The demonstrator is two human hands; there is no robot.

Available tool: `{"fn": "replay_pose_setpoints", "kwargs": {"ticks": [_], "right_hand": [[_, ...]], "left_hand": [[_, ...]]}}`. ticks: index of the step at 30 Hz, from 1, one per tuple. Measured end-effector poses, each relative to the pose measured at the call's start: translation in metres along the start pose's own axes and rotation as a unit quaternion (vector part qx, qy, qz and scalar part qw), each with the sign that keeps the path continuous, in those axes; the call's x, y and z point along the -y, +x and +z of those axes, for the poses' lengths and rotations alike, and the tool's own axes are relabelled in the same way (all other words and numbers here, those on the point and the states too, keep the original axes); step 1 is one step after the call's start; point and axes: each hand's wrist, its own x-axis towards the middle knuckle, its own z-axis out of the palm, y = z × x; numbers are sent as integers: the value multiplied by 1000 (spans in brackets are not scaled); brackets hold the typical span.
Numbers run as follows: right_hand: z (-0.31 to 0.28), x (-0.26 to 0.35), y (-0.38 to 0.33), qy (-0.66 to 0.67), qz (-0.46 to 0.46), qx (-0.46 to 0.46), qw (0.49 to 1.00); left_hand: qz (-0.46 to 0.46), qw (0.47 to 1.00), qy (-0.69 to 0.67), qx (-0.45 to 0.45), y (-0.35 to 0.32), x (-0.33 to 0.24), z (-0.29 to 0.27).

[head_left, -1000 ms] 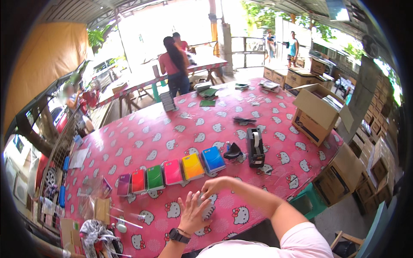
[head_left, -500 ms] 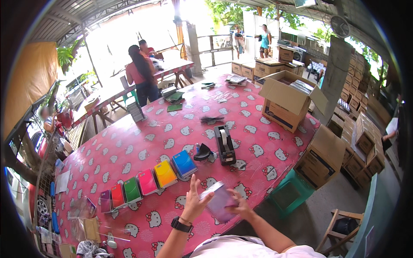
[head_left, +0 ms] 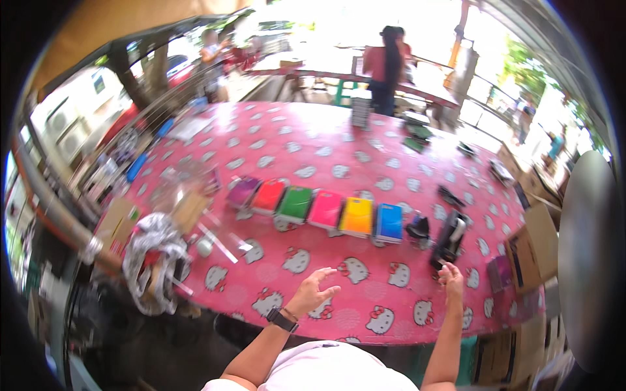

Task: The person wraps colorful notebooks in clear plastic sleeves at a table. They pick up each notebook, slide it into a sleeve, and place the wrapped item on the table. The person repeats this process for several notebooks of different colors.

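My left hand (head_left: pixel 313 292) hovers over the near part of the table, fingers apart and holding nothing. At the near end of a black tape dispenser (head_left: pixel 448 240), the fingers of my right hand (head_left: pixel 451 280) are pinched together; blur hides what is between them. A purple notebook bundle (head_left: pixel 500 274) is right of that hand, beside an open carton. Ahead of my hands runs a row of spiral notebook stacks: purple (head_left: pixel 242 191), red (head_left: pixel 268 197), green (head_left: pixel 295 204), pink (head_left: pixel 325 209), yellow (head_left: pixel 357 216) and blue (head_left: pixel 389 223). A small black object (head_left: pixel 418 228) sits between the blue stack and the dispenser.
A pink patterned cover lies over the table (head_left: pixel 261 137). Clear plastic wrap (head_left: pixel 171 186) and a crumpled plastic bag (head_left: pixel 155 257) are at the left. Cartons (head_left: pixel 531 247) line the right edge. Notebook stacks (head_left: pixel 360 109) stand at the far side, near a person (head_left: pixel 383 65).
The view has swung left. The purple notebook bundle has left my hands and is beside the carton. My right hand has moved to the tape dispenser; the left stays raised and open.
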Motion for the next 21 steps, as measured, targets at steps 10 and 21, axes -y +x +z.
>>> {"fn": "replay_pose_setpoints", "kwargs": {"ticks": [10, 21], "right_hand": [[358, 35, -90, -193, -299, 434, 827], [530, 10, -65, -341, -465, 153, 802]], "left_hand": [[-183, 934, -55, -302, -129, 69, -94], [-158, 900, -106, -393, -134, 84, -162]]}}
